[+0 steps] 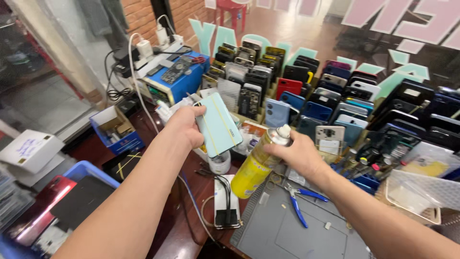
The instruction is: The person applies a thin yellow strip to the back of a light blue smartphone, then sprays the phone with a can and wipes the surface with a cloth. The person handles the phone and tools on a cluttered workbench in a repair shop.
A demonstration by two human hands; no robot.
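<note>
Phone (218, 125), mint back, thin, rigid, slick, likely fragile: my left hand (187, 125) closed on edge. Spray can (258, 165), yellow, light, smooth: my right hand (299, 153) wrapped near nozzle.

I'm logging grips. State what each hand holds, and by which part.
Left hand grips the pale green phone by its upper-left edge. Right hand wraps the yellow spray can near its top.

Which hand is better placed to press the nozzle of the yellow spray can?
Probably the right hand: it already grips the yellow spray can near its white nozzle. The left hand is occupied with the pale green phone.
</note>
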